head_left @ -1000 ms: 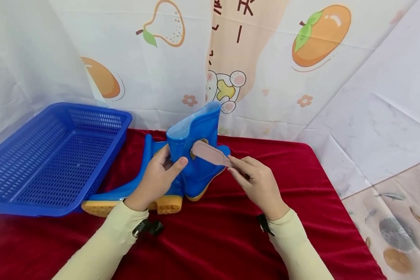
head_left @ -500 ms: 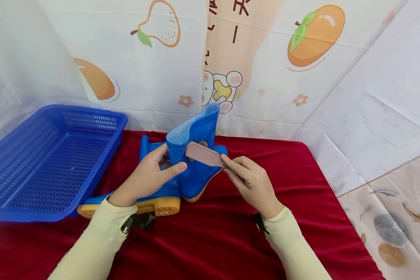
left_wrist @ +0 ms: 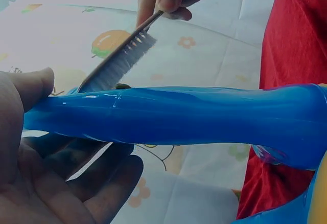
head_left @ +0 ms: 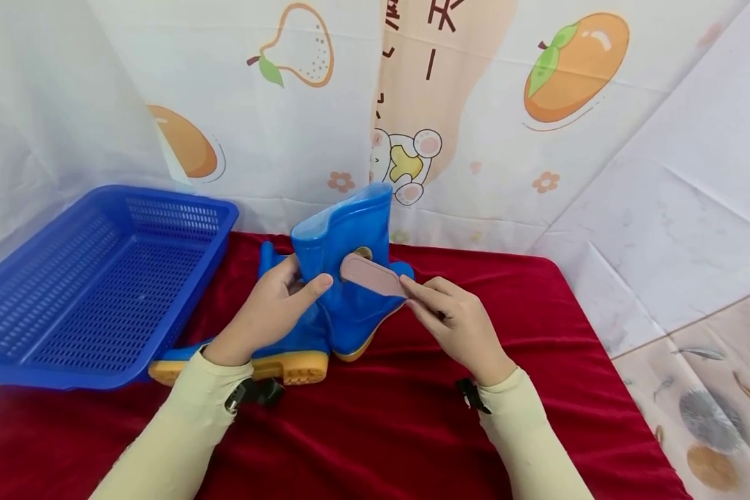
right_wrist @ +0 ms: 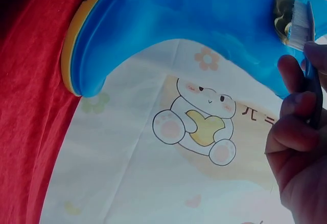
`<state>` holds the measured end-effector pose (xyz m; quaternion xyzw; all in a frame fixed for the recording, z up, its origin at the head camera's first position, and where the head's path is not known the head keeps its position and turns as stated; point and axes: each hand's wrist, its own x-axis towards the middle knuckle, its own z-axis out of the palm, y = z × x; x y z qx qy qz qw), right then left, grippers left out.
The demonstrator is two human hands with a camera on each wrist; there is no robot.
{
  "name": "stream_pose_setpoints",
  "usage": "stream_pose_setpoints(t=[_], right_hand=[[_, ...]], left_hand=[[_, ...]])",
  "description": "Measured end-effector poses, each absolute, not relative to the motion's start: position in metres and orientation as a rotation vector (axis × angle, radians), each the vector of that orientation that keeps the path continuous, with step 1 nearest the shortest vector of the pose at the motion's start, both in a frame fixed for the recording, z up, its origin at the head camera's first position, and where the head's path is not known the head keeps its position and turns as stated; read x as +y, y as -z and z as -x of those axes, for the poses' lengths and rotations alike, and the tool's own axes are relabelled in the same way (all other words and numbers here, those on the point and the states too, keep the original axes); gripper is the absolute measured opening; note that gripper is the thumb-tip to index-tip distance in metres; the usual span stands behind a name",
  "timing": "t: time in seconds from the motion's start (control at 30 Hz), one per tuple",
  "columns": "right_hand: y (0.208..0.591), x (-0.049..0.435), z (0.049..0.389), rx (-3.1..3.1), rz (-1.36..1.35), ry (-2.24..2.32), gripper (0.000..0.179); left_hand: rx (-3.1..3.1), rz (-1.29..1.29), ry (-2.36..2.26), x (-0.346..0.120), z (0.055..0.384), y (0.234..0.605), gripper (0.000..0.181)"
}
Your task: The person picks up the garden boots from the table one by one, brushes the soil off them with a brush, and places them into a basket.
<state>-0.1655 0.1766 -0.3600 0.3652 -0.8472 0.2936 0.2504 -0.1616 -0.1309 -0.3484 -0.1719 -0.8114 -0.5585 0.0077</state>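
Observation:
In the head view a blue rain boot (head_left: 359,316) with a yellow sole stands tilted on the red cloth. My left hand (head_left: 267,309) holds its shaft near the top, thumb on one side and fingers on the other. A brush (head_left: 371,276) with a pinkish flat back is pinched by the handle in my right hand (head_left: 461,325). Pale bristles (left_wrist: 120,68) meet the shaft in the left wrist view. The right wrist view has them beside a dark gold emblem (right_wrist: 282,18) on the boot. Behind my left hand, a second blue boot (head_left: 303,367) lies on its side.
A blue perforated basket (head_left: 190,295) stands at the left, close to the lying boot's toe. Red cloth (head_left: 506,298) covers the table. A white printed curtain (head_left: 475,208) hangs along the back edge.
The brush shifted left across the shaft, then came back right over the emblem. The boot's top has tipped slightly left in my left hand. The camera view swayed a little.

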Motion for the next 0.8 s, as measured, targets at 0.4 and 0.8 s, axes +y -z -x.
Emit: stream_pose_setpoints(t=[0.4,0.8], right_hand=[[0.359,0.167,0.166,-2.162,-1.086,-0.857,0.049],[0.364,0.174,0.166,-2.271,-0.953,-0.823,0.042]], left_hand=[[-2.402,0.585,1.745,-0.125,0.158,0.347,0.057],[-2.413,0.522,1.705,-0.125,0.161,0.349,0.055]])
